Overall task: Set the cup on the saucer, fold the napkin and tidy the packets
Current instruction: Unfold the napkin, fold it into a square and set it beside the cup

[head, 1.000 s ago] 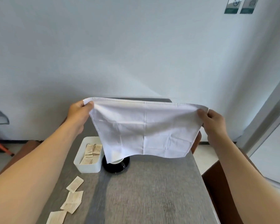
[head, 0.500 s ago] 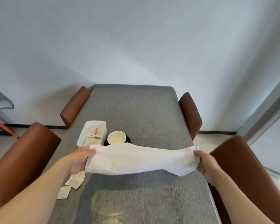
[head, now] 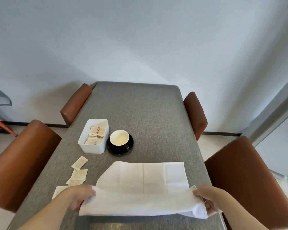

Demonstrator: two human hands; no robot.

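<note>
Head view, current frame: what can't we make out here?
- Print on the loose beige paper packets: too small, blurred.
- Count of packets in the white rectangular plastic bin: overlapping, partly behind its wall.
- Left hand and right hand fingertips: tucked under the white cloth napkin.
- Nearest packet: partly covered by the left hand.

No lettering can be read anywhere at this moment. Faint reddish print marks the loose packets (head: 79, 171) lying on the grey table (head: 140, 113) at about 8 o'clock from the cup (head: 119, 137), and the packets in the white box (head: 93, 147) at the cup's 9 o'clock, but the marks are too small and blurred to make out. The white napkin (head: 143, 188) is plain.
</note>
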